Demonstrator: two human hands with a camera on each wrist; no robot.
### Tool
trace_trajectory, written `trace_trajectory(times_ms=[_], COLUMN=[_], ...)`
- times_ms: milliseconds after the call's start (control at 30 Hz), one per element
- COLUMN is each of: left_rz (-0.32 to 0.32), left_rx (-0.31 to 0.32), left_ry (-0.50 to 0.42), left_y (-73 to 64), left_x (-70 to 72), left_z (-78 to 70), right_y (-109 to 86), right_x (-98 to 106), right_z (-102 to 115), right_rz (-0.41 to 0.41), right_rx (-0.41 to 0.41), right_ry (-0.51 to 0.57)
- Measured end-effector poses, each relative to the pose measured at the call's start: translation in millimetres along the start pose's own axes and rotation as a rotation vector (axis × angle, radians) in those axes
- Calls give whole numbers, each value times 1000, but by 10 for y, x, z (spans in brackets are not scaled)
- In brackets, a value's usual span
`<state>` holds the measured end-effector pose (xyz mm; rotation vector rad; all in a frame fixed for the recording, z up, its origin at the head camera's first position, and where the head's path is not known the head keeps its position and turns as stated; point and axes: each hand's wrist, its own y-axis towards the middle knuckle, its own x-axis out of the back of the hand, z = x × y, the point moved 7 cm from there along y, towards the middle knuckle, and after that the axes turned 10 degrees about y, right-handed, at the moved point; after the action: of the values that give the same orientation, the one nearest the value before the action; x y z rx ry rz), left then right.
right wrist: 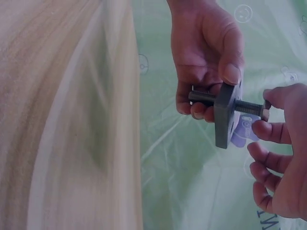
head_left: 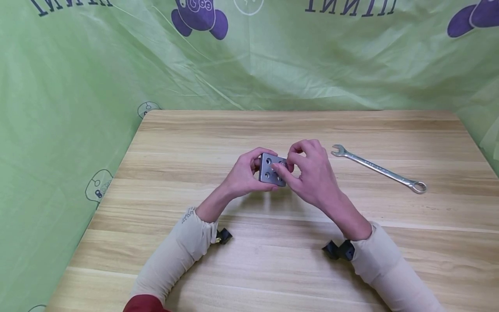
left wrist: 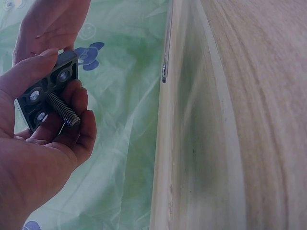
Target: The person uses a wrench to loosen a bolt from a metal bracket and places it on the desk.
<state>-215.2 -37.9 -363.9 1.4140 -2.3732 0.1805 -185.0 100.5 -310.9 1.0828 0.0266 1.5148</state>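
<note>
My left hand [head_left: 246,174] grips a grey square plate [head_left: 266,168] by its edges, raised above the table. The plate has a hole near each corner, and a threaded bolt [right wrist: 248,108] passes through its middle. In the left wrist view the threaded end [left wrist: 63,109] sticks out of the recessed back face, near the curled left fingers. On the other side, my right hand [head_left: 313,175] pinches the bolt's head between thumb and index finger, a short shank length off the plate. In the right wrist view its other fingers are loosely bent.
A combination wrench [head_left: 380,170] lies slanted on the wooden table [head_left: 273,268], right of the hands. Behind and to the left hangs a green printed curtain [head_left: 117,69]. Small black wrist cameras [head_left: 338,250] are strapped at both cuffs.
</note>
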Motion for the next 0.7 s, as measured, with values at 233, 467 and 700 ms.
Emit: trace_trajectory(times_ms=[233, 467, 700], left_rz=[3, 8, 13], left_rx=[-7, -21, -23], left_ry=[-4, -35, -35], left_y=[6, 10, 9], left_x=[-3, -9, -18], left_z=[-12, -14, -4], right_y=[23, 31, 29], right_x=[52, 87, 67], right_z=[42, 61, 71], right_rz=[15, 15, 37], right_rx=[65, 147, 156], right_ry=[30, 145, 215])
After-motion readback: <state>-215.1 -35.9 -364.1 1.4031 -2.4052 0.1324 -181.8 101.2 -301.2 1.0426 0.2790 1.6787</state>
